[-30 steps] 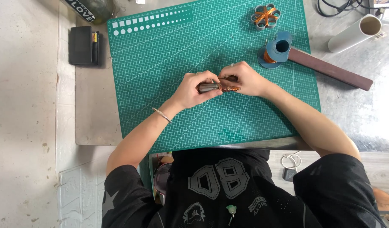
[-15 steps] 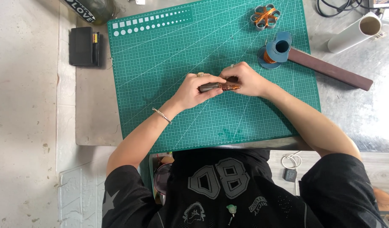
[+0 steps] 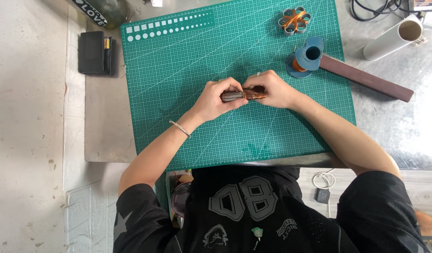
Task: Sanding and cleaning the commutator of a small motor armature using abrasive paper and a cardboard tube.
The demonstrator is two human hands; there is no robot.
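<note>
We see a metal table (image 3: 108,136) carrying a green cutting mat (image 3: 178,70), which fills most of the work surface. Across the mat's far right corner lies a dark brown bar (image 3: 371,80), and just beyond it, off the mat, a white tube (image 3: 389,40) with its open end turned up. A blue spool (image 3: 306,57) wound with copper wire sits at the near end of the bar, touching it; a small coil holder (image 3: 294,19) with copper wire lies further back on the mat. A black case (image 3: 92,52) rests on the table, left of the mat.

At mid-mat we find both hands meeting. The left hand (image 3: 215,99) has its fingers curled and pinching the grey end of a short rod (image 3: 242,95); the right hand (image 3: 274,89) has its fingers pressed together on the copper-wound end. The rod lies level between them, just above the mat; the knuckles hide most of it. Nothing stands between the hands and the spool.
</note>
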